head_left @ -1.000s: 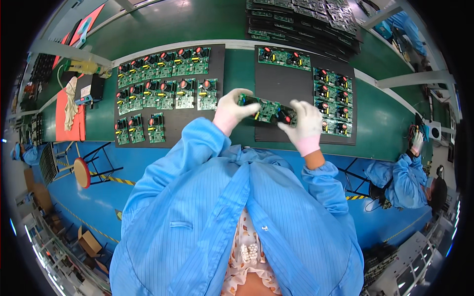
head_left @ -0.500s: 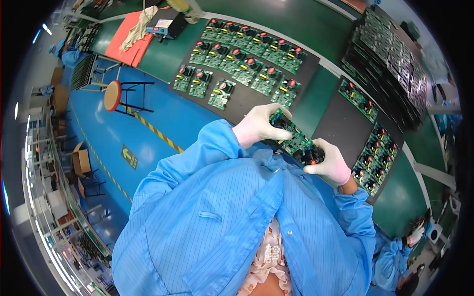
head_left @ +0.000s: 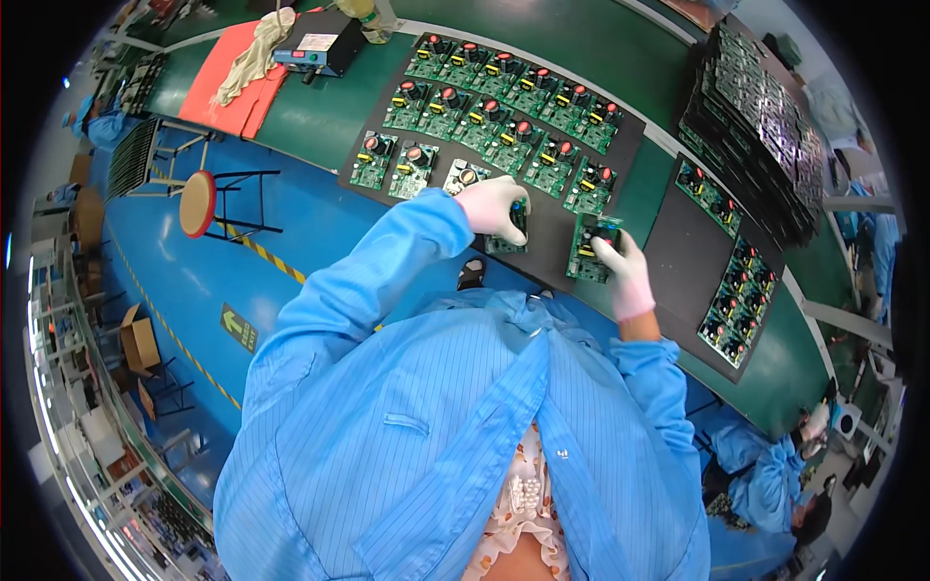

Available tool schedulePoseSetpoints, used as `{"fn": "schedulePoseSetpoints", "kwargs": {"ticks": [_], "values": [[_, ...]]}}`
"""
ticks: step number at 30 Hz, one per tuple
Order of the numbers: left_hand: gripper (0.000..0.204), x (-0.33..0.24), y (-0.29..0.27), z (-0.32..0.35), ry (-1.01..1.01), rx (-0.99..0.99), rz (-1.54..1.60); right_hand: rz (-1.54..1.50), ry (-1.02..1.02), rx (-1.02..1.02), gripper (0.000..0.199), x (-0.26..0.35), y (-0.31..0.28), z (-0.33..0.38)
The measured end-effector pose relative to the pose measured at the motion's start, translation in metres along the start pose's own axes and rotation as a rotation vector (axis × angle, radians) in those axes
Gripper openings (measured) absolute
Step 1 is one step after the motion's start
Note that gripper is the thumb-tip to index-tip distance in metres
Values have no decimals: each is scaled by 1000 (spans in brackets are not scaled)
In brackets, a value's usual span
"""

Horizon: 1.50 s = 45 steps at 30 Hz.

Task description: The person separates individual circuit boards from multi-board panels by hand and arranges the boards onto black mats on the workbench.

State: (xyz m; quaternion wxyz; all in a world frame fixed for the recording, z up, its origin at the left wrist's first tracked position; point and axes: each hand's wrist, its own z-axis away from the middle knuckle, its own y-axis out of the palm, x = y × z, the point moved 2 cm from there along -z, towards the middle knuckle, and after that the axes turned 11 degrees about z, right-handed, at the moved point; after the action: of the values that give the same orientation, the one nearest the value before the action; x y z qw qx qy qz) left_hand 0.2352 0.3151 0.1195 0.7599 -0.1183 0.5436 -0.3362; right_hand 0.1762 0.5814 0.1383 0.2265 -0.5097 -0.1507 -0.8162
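Observation:
Both of my hands wear white gloves. My left hand (head_left: 495, 207) closes round a small green circuit board (head_left: 507, 244) low over the near edge of the dark mat; its fingers hide part of the board. To the right, my right hand (head_left: 626, 272) grips another green circuit board (head_left: 585, 258) by its right side, thumb over the parts. Beyond the hands, rows of similar boards (head_left: 481, 124) with red-topped round parts and yellow blocks lie on the dark mat (head_left: 448, 206). One pale-looking board (head_left: 465, 176) lies just beside my left hand.
On the right, joined boards (head_left: 739, 305) lie on a second dark mat (head_left: 668, 254), below a tall stack of board panels (head_left: 765, 126). A black control box (head_left: 321, 48) and a cloth (head_left: 258, 58) on a red sheet sit far left. A stool (head_left: 199, 204) stands on the blue floor.
Both hands were together on circuit boards in front of my chest. They have since moved apart, each with its own board, the left one going left and down over the mat.

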Motion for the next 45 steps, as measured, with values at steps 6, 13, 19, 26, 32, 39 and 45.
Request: {"fn": "schedulePoseSetpoints", "kwargs": {"ticks": [6, 13, 19, 26, 32, 39, 45], "values": [[53, 3, 2, -22, 254, -153, -474, 272, 118, -358, 51, -54, 51, -17], [54, 8, 35, 21, 499, -290, -489, 1096, -107, -609, 45, -57, 59, -1], [50, 31, 29, 25, 557, -165, -573, 986, -44, -523, 43, -59, 69, -14], [49, 46, 15, 28, 603, -147, -521, 1003, -143, -465, 42, -40, 87, -26], [58, 34, 13, 40, 557, -166, -490, 840, -218, -788, 35, -25, -50, -63], [70, 17, 39, 37, 367, -355, -376, 1363, -201, -886, 47, -14, -257, -149], [59, -14, 93, 25, 355, -398, -629, 1537, -171, -523, 35, -17, -318, -197]]}}
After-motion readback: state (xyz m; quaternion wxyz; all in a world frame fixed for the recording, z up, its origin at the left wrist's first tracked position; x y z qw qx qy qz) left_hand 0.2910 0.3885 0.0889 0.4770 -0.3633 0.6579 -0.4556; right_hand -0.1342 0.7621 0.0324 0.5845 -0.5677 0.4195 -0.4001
